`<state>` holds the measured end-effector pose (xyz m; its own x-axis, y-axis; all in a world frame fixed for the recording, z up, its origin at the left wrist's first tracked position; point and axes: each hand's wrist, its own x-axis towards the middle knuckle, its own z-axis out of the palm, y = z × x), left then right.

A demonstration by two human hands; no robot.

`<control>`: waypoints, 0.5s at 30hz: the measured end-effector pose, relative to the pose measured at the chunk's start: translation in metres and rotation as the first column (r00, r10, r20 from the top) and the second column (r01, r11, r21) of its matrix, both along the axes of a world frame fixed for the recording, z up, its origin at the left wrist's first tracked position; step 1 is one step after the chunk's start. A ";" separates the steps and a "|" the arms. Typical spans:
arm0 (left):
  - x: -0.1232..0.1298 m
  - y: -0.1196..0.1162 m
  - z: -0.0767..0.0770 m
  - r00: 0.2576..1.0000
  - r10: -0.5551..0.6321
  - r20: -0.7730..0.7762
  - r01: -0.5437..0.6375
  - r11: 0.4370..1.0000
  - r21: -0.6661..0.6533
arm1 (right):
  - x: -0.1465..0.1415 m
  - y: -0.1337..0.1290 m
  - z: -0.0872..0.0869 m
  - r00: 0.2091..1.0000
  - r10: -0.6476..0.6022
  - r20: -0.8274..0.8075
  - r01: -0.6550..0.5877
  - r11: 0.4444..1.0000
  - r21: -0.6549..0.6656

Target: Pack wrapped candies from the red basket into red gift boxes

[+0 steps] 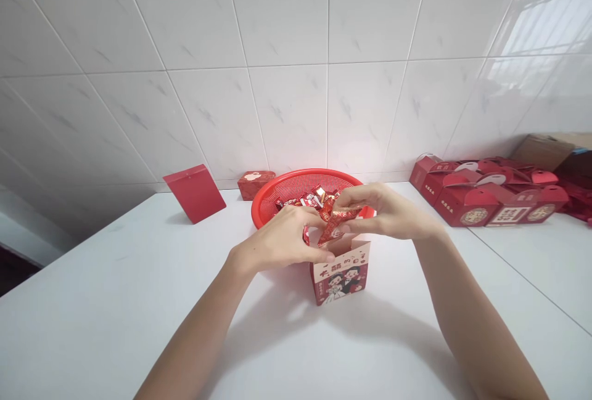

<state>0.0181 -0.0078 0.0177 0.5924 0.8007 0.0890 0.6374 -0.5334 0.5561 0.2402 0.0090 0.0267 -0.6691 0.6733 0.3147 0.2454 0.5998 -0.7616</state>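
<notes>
From here I see the right hand point(382, 212) clamped on a red wrapped packet point(333, 224) above an open printed box point(342, 273). The left hand point(287, 240) has its thumb at the box's rim; I cannot tell whether its fingers are clamped on anything. The box stands upright on the white table point(115, 289), in front of 1 red basket point(314, 177) holding wrapped sweets point(311, 200).

Tilted red card point(195, 195) near the counter's point(115, 301) back left corner; small red box point(256, 188) by the back edge; handled boxes point(467, 206), brown carton point(541, 152) farther right
</notes>
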 end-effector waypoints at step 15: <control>-0.002 0.002 -0.003 1.000 -0.001 -0.010 0.001 1.000 0.026 | 0.003 -0.009 0.003 0.951 -0.154 0.267 0.103 0.975 0.195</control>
